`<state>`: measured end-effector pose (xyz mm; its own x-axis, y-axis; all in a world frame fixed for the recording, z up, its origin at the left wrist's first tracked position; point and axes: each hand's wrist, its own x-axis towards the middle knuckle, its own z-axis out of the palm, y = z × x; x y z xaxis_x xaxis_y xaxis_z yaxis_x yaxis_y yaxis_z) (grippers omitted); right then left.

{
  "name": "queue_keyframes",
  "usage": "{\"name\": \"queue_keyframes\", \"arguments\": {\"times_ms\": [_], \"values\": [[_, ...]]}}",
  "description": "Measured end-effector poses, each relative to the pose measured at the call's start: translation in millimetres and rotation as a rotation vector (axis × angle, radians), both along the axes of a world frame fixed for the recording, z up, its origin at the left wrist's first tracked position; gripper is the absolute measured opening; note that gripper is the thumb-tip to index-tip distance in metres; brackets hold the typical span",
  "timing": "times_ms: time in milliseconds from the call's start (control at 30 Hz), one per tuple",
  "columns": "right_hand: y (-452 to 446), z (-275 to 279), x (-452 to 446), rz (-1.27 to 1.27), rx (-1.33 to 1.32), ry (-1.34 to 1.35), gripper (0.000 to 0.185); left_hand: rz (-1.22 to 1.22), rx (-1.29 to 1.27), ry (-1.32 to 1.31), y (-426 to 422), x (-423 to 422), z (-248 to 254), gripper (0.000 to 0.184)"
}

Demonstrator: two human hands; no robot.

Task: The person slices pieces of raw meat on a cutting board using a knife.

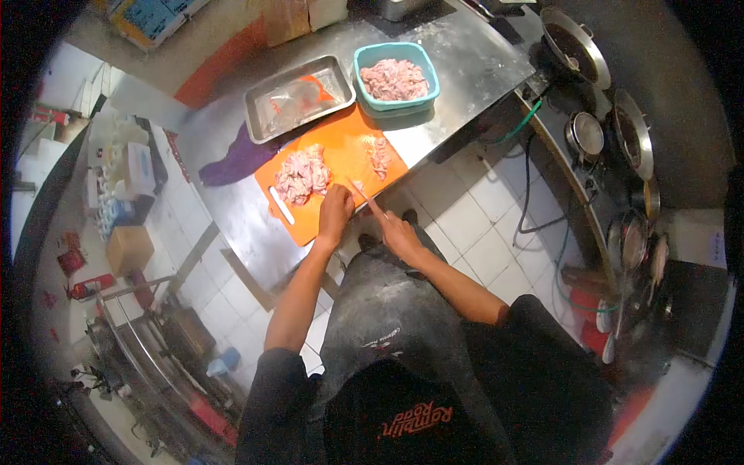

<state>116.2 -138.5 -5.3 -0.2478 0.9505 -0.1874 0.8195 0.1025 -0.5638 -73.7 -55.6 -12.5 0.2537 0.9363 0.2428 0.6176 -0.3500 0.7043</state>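
An orange cutting board (341, 139) lies on the steel table, with a heap of pale pink raw meat (301, 175) on its left part. A smaller group of cut meat pieces (378, 159) lies towards its right side. At the board's near edge, my left hand (336, 211) has its fingers curled together on a small piece of raw meat, mostly hidden by the fingertips. My right hand (401, 234) is wrapped round the handle of a knife (363, 192). The blade points up and left over the board, close beside my left fingertips.
Behind the board stand a metal tray (256, 108) holding a clear plastic bag with orange marking and a turquoise tub (399, 108) full of raw meat. A purple cloth (236, 161) lies at left. Several woks, one here (601, 66), line the right side.
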Motion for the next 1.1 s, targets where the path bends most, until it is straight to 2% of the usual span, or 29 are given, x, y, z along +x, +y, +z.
{"name": "queue_keyframes", "arguments": {"times_ms": [100,167,233,300,400,467,500,567,600,667,733,800,833,867,900,967,1000,1067,1100], "values": [[22,-5,11,-0.107,-0.002,0.069,0.089,0.020,-0.065,-0.074,-7,-3,-3,0.005],[36,-12,29,-0.103,0.131,0.210,0.085,-0.006,-0.119,-0.119,-7,1,2,0.006],[50,5,42,-0.091,0.063,0.181,0.078,-0.037,-0.088,-0.154,2,9,11,0.008],[60,7,53,-0.106,0.121,0.379,0.072,-0.066,-0.059,-0.190,11,20,21,0.011],[69,7,73,-0.223,0.109,0.466,0.068,-0.081,-0.015,-0.292,37,40,31,0.013],[73,10,83,-0.241,0.095,0.485,0.067,-0.152,-0.112,-0.199,55,45,22,0.025],[74,13,88,-0.261,0.076,0.505,0.067,-0.153,-0.107,-0.201,58,48,21,0.025],[73,19,100,-0.278,-0.022,0.468,0.067,-0.132,0.073,0.054,63,56,18,0.045],[72,18,108,-0.293,-0.126,0.432,0.067,-0.135,0.075,0.053,68,58,15,0.045],[69,12,119,-0.272,-0.065,0.390,0.067,-0.255,-0.034,0.232,76,61,7,0.065],[64,5,127,-0.244,-0.010,0.353,0.066,-0.270,0.026,0.308,80,69,8,0.065],[64,4,136,-0.209,0.102,0.427,0.066,-0.282,0.087,0.385,86,76,14,0.064],[65,7,141,-0.204,0.097,0.429,0.066,-0.296,0.047,0.385,87,79,19,0.057],[67,10,148,-0.202,-0.036,0.406,0.067,-0.307,0.008,0.383,88,83,25,0.049],[70,16,153,-0.199,-0.166,0.382,0.068,-0.300,0.007,0.386,89,85,20,0.049],[75,21,161,-0.153,-0.157,0.370,0.067,-0.329,-0.098,0.340,88,81,8,0.025],[80,22,165,-0.120,-0.148,0.356,0.067,-0.325,-0.093,0.348,85,81,10,0.025],[89,19,174,-0.089,-0.162,0.395,0.067,-0.287,-0.096,0.332,70,79,13,0.009],[92,17,178,-0.060,-0.184,0.426,0.067,-0.279,-0.098,0.339,63,78,14,0.009]]}}
